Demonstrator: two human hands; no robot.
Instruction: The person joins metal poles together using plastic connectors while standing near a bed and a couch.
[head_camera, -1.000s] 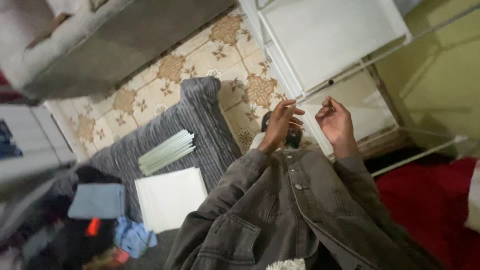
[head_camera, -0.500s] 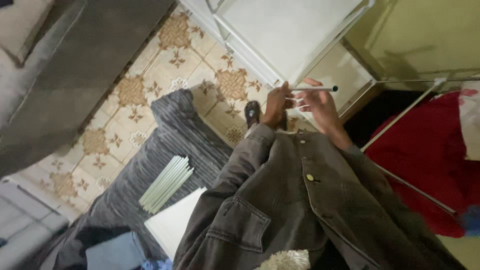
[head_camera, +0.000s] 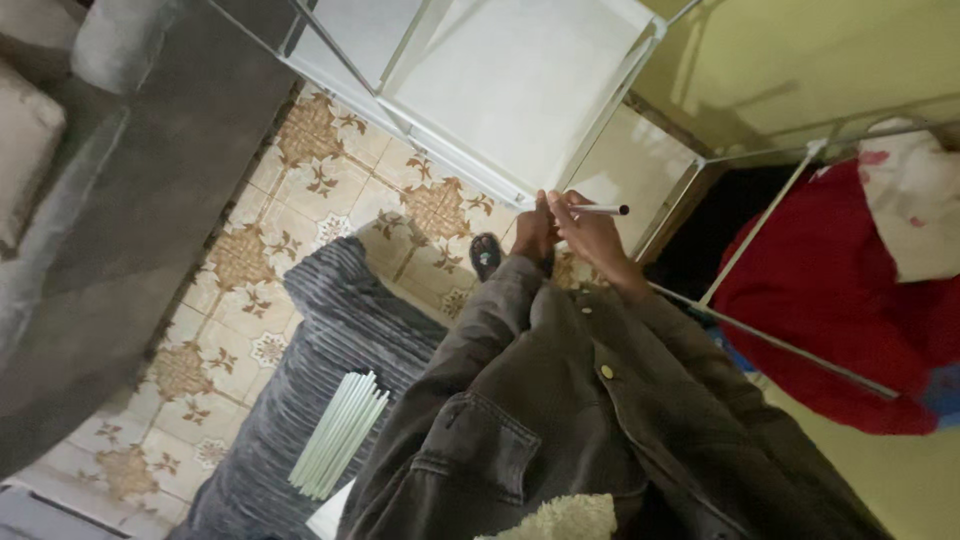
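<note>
Head view looks down a dark denim jacket (head_camera: 560, 420) to a ribbed grey rug (head_camera: 330, 350) bearing pale thin rods (head_camera: 340, 432). Farther, the right hand (head_camera: 590, 232) pinches a slim white tube (head_camera: 600, 210); the left hand (head_camera: 533, 232) grips the white fabric shelf's (head_camera: 510, 90) frame corner.

Bundle of pale rods (head_camera: 340, 433) lies on grey ribbed rug (head_camera: 330, 340) over patterned tile floor (head_camera: 240, 260); red cloth (head_camera: 850, 300) at right, grey sofa (head_camera: 120, 180) at left.
</note>
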